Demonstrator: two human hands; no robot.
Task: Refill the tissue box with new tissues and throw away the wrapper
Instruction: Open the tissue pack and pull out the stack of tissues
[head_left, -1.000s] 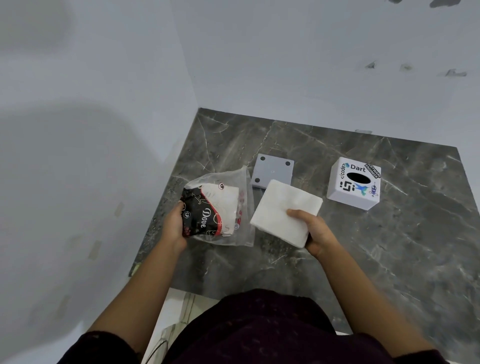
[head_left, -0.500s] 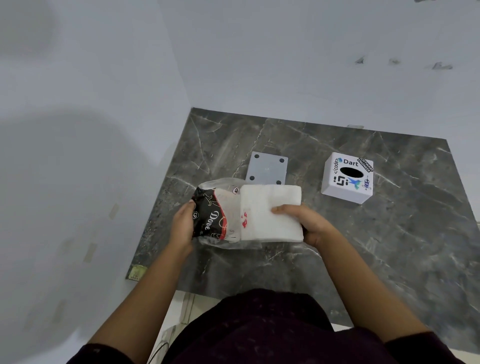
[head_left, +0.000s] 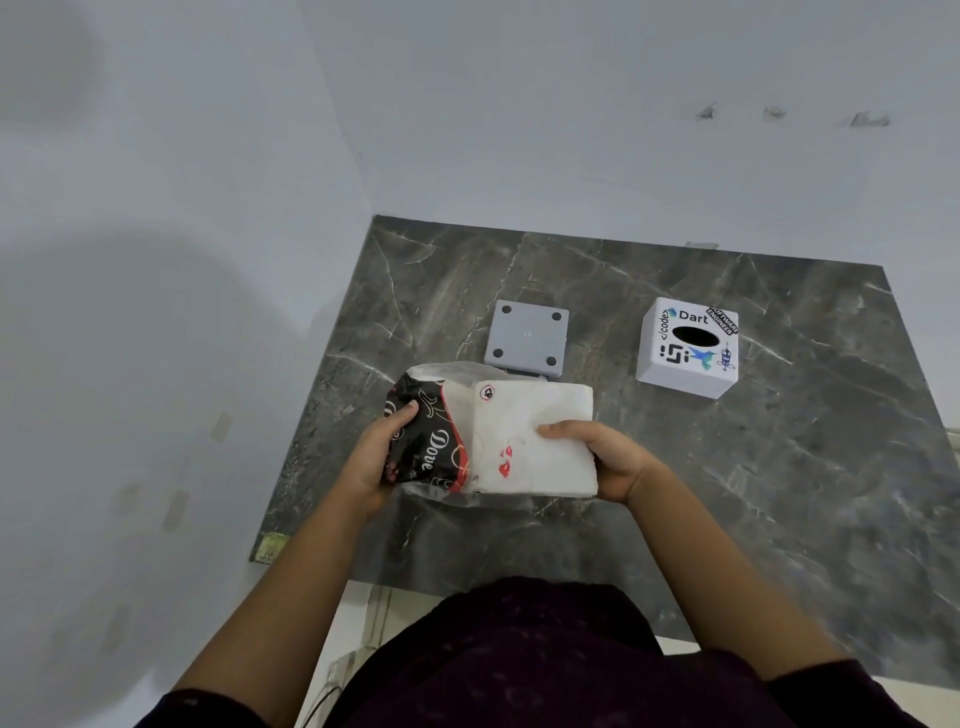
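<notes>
My left hand (head_left: 373, 460) grips the black printed end of the plastic tissue wrapper (head_left: 423, 447), held just above the table. My right hand (head_left: 610, 457) holds a thick stack of white tissues (head_left: 553, 415) by its right edge. The stack's left part lies under the wrapper's clear plastic, whose red print shows over it; its right part is bare. The white sticker-covered tissue box (head_left: 685, 358) stands at the back right, its dark oval slot facing up. Its grey square base (head_left: 527, 338) lies separately just behind the wrapper, feet up.
The dark marble table (head_left: 779, 467) fits into a corner of white walls at the left and back. Its near edge runs just in front of my body. A small yellowish label (head_left: 270, 546) sits at the table's front left corner.
The tissue stack was clear of the wrapper, to its right. My right hand has moved it left, so that its left part now sits inside the wrapper's clear end.
</notes>
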